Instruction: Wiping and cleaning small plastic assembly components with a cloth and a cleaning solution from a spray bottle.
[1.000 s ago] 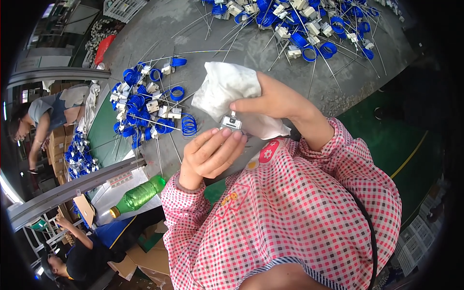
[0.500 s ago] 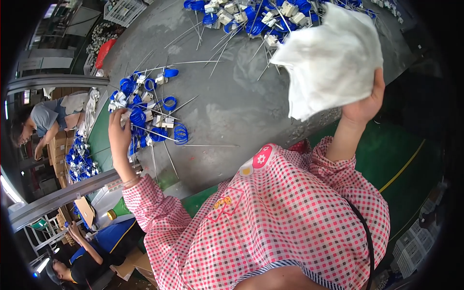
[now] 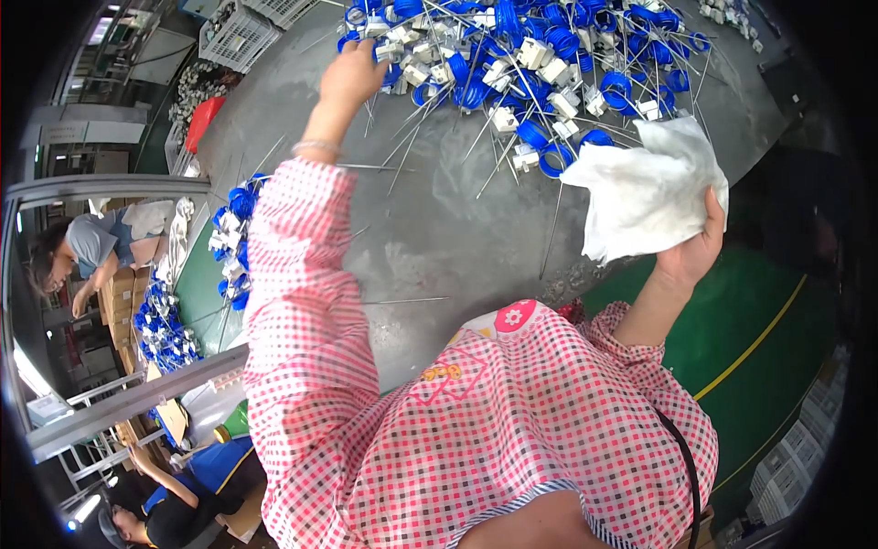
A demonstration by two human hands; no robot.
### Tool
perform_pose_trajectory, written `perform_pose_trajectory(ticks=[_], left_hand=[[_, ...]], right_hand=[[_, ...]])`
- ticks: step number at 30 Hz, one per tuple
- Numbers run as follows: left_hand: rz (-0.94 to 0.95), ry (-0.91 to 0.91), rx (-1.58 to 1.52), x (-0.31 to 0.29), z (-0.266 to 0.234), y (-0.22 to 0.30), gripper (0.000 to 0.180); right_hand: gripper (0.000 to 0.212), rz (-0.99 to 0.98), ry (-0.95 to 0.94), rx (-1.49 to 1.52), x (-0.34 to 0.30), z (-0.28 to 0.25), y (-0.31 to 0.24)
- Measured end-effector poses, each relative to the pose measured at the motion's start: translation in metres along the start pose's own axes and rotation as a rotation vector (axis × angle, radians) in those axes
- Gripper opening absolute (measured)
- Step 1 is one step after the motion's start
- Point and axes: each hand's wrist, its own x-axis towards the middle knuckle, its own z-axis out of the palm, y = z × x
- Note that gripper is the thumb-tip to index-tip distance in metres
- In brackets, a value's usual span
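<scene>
My right hand grips a white cloth at its lower right side. The cloth spreads out from the fingers over the near right edge of the table, just below a large pile. That pile is made of blue coiled tubes with white plastic blocks and thin metal rods. At its far left end, my left hand reaches in with bent fingers among the blue coils; the fingertips are partly hidden, so what they hold does not show. My left sleeve covers part of a smaller pile of the same parts.
A grey table lies before me, with a loose metal rod on it. White crates and a red item are beyond its left edge. Two people work at the left, one near another blue pile.
My left hand has left the smaller pile and moved up and right to the large pile. The cloth in my right hand has come slightly down and right, uncovering more parts.
</scene>
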Motion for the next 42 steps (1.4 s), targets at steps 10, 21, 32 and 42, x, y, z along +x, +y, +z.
perform_pose_trajectory(ticks=[10,21,32,42], left_hand=[[-0.127,0.147,-0.335,0.023,0.005,0.001,0.038],[-0.060,0.512,-1.367,-0.155,-0.133,0.074,0.043],[-0.224,0.625,-1.232,-0.232,-0.106,0.139,0.039],[-0.331,0.739,-1.116,-0.242,-0.107,0.129,0.029]], right_hand=[[0.042,-0.032,-0.009,0.012,0.013,-0.022,-0.012],[0.048,0.092,0.079,-0.365,-0.002,0.047,0.052],[0.027,-0.261,-0.629,-0.892,-0.073,0.117,0.158],[0.028,-0.437,-0.762,-1.005,-0.078,0.118,0.165]])
